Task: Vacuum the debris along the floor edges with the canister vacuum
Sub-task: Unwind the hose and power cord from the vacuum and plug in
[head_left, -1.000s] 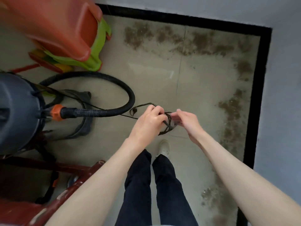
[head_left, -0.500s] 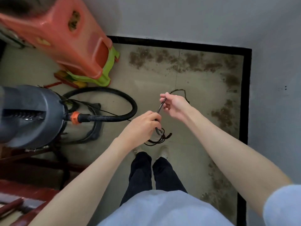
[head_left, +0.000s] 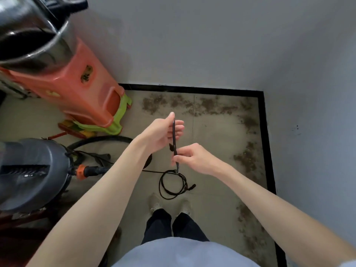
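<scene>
Debris (head_left: pixel 246 158) hugs the far and right floor edges; mid-floor lies bare. We pinch the black cord (head_left: pixel 175 139) with both hands' fingers, grey canister vacuum (head_left: pixel 32 170) left.

L hand (head_left: pixel 163 132) raised, fingers curled; R hand (head_left: pixel 192 158) just below, fingers pinching; both forearms extended.

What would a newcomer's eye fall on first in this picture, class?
First, the two hands at centre: the left hand and right hand hold a black cord taut between them, its loose coil hanging above the shoes. Next, the orange stool at upper left, and brown debris along the black-edged floor.
</scene>
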